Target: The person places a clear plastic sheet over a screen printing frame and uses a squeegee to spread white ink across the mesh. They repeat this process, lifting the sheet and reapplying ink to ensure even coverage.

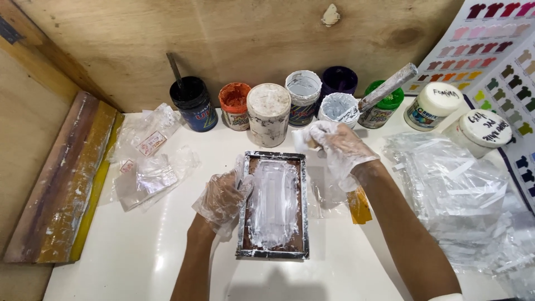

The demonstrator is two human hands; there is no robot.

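A small metal-framed printing screen [305, 206] lies on the white table, its mesh smeared with white ink. My left hand [223, 195], in a thin clear plastic glove, presses on the frame's left edge. My right hand [337, 146], also gloved, hovers just past the frame's far right corner, closed on a small white-smeared scraper whose shape is mostly hidden by the fingers.
Several ink jars stand along the back wall: black [193, 103], orange [234, 105], white [268, 113], purple [339, 81], green [382, 106]. A stick rests in an open white tub [339, 108]. Clear plastic bags lie at left [146, 161] and right [457, 195]. A colour chart [501, 50] and wooden squeegee [61, 178] flank the table.
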